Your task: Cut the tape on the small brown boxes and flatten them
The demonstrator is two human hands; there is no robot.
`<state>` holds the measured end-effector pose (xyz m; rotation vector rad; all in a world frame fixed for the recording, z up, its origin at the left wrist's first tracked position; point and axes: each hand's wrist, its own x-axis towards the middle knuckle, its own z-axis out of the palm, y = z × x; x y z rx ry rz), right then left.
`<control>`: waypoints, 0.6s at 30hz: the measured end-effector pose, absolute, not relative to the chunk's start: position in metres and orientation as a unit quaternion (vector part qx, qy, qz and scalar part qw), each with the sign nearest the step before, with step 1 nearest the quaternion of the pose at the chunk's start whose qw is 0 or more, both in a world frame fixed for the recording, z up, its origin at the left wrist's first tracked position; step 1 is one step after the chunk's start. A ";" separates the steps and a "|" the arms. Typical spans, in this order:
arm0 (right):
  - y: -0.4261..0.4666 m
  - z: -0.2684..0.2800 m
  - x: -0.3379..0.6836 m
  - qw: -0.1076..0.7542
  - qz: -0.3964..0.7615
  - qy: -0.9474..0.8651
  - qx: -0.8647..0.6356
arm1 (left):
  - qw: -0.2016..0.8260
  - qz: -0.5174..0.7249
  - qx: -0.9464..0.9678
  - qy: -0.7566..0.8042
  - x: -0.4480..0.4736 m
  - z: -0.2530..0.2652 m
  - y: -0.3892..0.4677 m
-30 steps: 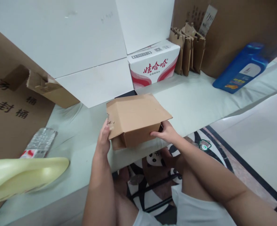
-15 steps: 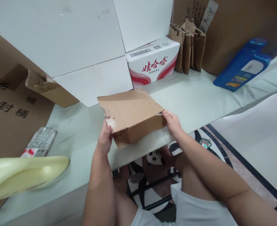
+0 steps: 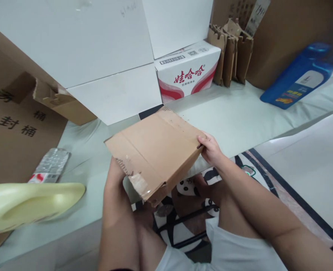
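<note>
A small brown cardboard box [image 3: 158, 143] with open flaps is tilted in front of me, above the bench edge. Its left flap has a torn, ragged edge and a piece of clear tape. Gripping the box's right corner, my right hand [image 3: 211, 149] has its thumb on top and the other fingers mostly behind the cardboard. My left hand [image 3: 115, 173] is at the left side, under the torn flap. That flap hides its fingers, so how they meet the box cannot be seen.
Behind stand white cartons [image 3: 115, 94] and a red-and-white printed box [image 3: 189, 77]. Folded cardboard pieces [image 3: 231, 56] and a blue bottle [image 3: 299, 77] are at right. A pale yellow object [image 3: 42, 203], a clear plastic package [image 3: 50, 163] and a large brown carton [image 3: 11, 109] are at left.
The box has turned and its top now tips more toward me, its left end lower. My left hand has gone from pinching the corner to beneath the flap; my right hand still grips.
</note>
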<state>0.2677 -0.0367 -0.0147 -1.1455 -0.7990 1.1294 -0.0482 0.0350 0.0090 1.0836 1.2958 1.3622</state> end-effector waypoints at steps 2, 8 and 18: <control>-0.038 -0.016 0.268 0.608 0.494 -0.376 -0.495 | 0.450 0.575 0.418 0.540 -0.049 0.003 0.038; -0.035 -0.022 0.276 0.580 0.331 -0.467 -0.580 | 0.486 0.601 0.384 0.506 -0.040 0.018 0.029; -0.034 -0.023 0.270 0.561 0.577 -0.362 -0.470 | 0.540 0.638 0.398 0.378 -0.025 0.047 0.019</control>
